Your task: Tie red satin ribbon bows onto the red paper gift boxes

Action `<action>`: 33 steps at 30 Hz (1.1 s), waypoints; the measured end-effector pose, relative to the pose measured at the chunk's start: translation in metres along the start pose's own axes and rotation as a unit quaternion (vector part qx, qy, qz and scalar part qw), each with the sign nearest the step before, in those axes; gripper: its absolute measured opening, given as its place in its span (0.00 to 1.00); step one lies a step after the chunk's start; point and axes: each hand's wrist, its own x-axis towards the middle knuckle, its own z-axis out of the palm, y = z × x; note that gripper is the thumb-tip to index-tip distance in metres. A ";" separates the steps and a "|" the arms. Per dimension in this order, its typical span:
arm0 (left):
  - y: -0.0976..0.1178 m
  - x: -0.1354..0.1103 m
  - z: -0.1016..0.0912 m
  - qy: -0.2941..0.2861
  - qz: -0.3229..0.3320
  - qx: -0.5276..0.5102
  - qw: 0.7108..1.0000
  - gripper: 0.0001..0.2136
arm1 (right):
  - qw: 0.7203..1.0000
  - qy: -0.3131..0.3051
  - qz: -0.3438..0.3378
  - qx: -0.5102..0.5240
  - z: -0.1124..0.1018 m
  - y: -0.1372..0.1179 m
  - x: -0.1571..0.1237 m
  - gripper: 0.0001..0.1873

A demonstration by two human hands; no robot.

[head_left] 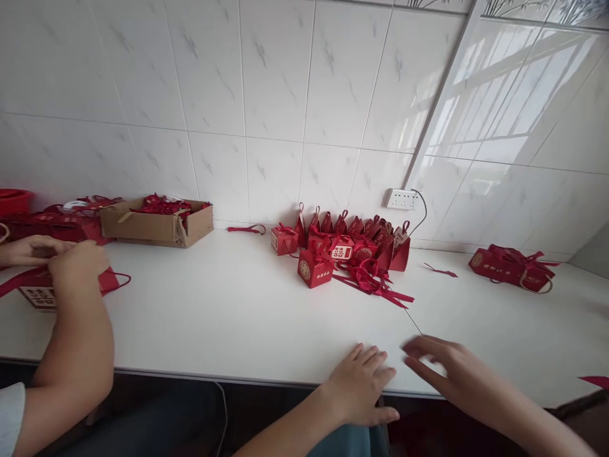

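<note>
- Left hand [362, 384]: palm down at the near edge of the white table [214, 311], fingers spread, grasping nothing.
- Right hand [447, 365]: just right of the left hand, above the table's near part, fingers loosely bent; its tips are blurred, so I cannot tell whether they grip anything.
- Ribbons [368, 279]: a loose red heap beyond both hands, touched by neither.
- Front box [314, 271]: red, upright, just left of the ribbons.
- Pouches [402, 252]: red, standing grouped behind the ribbons, toward the far wall [276, 82], loops up.
- Long box [497, 268]: red, lying at far right.
- Carton [143, 227]: far left, filled with red pieces.
- Co-worker's hands [78, 263]: at left, over a red box with a white-and-gold panel [37, 296].
</note>
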 end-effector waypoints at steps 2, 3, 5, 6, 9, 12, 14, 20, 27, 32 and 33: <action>-0.005 -0.015 -0.006 0.014 -0.001 -0.053 0.998 0.30 | 0.997 -0.067 -0.029 0.033 0.029 -0.009 0.046 0.10; -0.009 -0.024 -0.010 0.024 -0.008 -0.084 0.996 0.28 | 0.995 -0.082 -0.036 0.054 0.046 -0.014 0.068 0.12; -0.019 -0.044 -0.021 0.041 -0.037 -0.139 0.989 0.25 | 0.993 -0.021 -0.065 0.098 0.079 -0.023 0.108 0.10; -0.024 -0.054 -0.027 0.046 -0.054 -0.162 0.984 0.23 | 0.990 0.025 -0.068 0.121 0.095 -0.026 0.126 0.10; -0.046 -0.076 -0.044 0.071 -0.114 -0.215 0.967 0.21 | 0.984 0.100 -0.034 0.144 0.136 -0.031 0.170 0.20; -0.076 -0.078 -0.053 0.145 -0.197 -0.270 0.931 0.26 | 0.977 0.145 0.013 0.158 0.161 -0.034 0.200 0.32; -0.099 -0.066 -0.057 0.217 -0.251 -0.327 0.885 0.30 | 0.973 0.157 0.033 0.168 0.169 -0.037 0.210 0.34; -0.160 -0.017 -0.083 0.437 -0.336 -0.432 0.714 0.30 | 0.969 0.112 0.066 0.210 0.163 -0.035 0.202 0.32; -0.173 -0.010 -0.089 0.446 -0.308 -0.438 0.718 0.31 | 0.939 0.106 0.091 0.315 0.163 -0.014 0.201 0.30; -0.172 -0.013 -0.088 0.446 -0.272 -0.442 0.729 0.29 | 0.915 -0.001 0.045 0.401 0.182 -0.019 0.199 0.32; -0.172 -0.014 -0.089 0.444 -0.259 -0.442 0.736 0.28 | 0.916 -0.006 0.037 0.398 0.183 -0.020 0.198 0.32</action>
